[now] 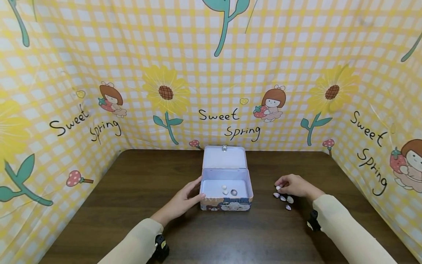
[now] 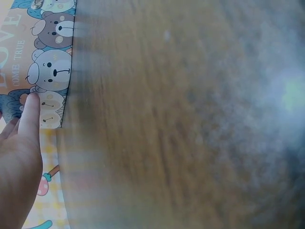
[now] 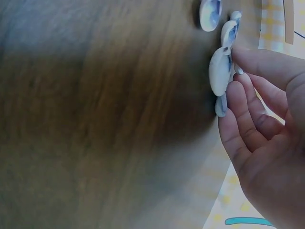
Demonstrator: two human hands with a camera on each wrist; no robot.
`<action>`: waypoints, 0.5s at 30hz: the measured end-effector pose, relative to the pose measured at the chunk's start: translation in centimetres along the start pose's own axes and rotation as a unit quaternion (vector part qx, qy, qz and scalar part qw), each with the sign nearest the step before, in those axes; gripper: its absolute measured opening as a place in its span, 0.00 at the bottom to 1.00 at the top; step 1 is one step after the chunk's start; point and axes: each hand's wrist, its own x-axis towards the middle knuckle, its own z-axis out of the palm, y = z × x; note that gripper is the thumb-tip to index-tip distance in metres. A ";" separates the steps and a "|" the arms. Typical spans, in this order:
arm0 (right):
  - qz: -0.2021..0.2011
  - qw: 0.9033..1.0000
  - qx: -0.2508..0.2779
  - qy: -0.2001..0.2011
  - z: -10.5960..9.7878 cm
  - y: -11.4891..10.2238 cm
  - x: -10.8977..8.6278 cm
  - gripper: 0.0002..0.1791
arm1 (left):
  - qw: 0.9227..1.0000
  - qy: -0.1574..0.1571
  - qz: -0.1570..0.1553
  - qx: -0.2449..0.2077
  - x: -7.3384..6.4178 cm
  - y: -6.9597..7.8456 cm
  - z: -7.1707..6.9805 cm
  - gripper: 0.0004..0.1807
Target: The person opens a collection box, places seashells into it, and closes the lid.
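A tin box (image 1: 215, 207) with cartoon bears on its outside stands with its lid (image 1: 224, 157) raised. Inside it lie a few small shells (image 1: 234, 192), pale or purplish. My left hand (image 1: 179, 202) rests against the box's left side, fingers along the wall and thumb by the front corner. To the right of the box, my right hand (image 1: 296, 186) pinches a small white shell (image 1: 278, 188) between thumb and fingertips. Several more shells (image 1: 289, 200) lie on the table beneath that hand, white outside and purple within in the right wrist view.
The dark wooden table (image 1: 158, 165) carries the box near its middle. A yellow checked cloth (image 1: 184, 55) with flowers and lettering hangs behind the table and along both sides. Each wrist wears a black camera (image 1: 314, 220) over a cream sleeve.
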 end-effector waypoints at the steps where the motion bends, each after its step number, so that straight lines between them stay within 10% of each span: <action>1: 0.002 1.000 0.000 -0.001 -0.1 -0.1 0.0 0.10 | 1.000 0.000 0.001 -0.001 0.0 0.0 0.0 0.38; 15: -0.014 1.000 -0.005 0.001 -1.2 -2.1 0.6 0.13 | 1.000 0.005 -0.006 0.002 0.0 0.1 0.0 0.38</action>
